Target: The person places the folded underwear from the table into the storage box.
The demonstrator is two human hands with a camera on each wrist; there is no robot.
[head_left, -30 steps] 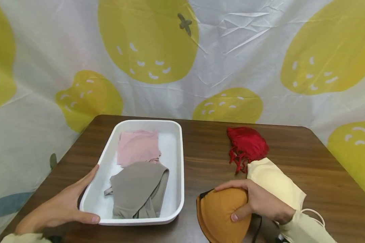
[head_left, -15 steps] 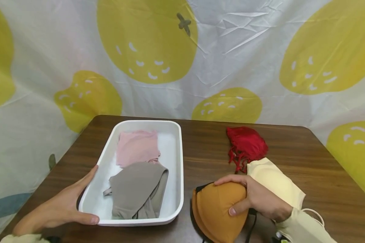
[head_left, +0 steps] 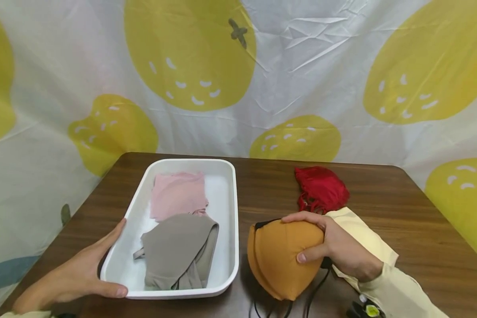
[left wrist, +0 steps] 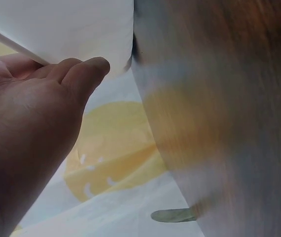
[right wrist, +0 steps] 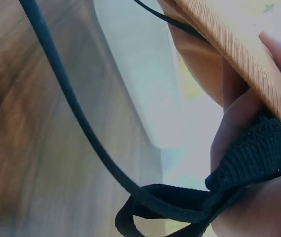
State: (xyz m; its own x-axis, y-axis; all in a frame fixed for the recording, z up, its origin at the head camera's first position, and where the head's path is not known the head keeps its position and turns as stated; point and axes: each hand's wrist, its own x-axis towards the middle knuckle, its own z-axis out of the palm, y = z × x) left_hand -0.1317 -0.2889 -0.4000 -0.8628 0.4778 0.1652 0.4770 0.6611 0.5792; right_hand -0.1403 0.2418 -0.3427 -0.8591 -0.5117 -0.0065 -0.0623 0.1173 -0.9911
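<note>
the right hand [head_left: 339, 247] is partly closed over an orange garment [head_left: 280, 251], its thumb against the near face and its fingers over the upper edge and behind. the garment lies to the left of the palm, lifted off the worktop [head_left: 266, 190]. its tapered corner points down, toward the wearer, and its rounded edge faces left; it looks about as long as it is wide, so a long axis is hard to tell. a black band [right wrist: 259, 158] crosses that palm and several black straps [right wrist: 74, 101] dangle. the left hand [head_left: 83, 265], thumb and fingers spread, grips the near left corner of one white tray [head_left: 224, 221], which stands just beside the orange garment, apart from it. the tray holds two folded pieces: one grey garment [head_left: 175, 251] nearer, one pink garment [head_left: 179, 194] farther. beyond the right hand are two more, one cream garment [head_left: 365, 234] and one red garment [head_left: 322, 187] farther back.
</note>
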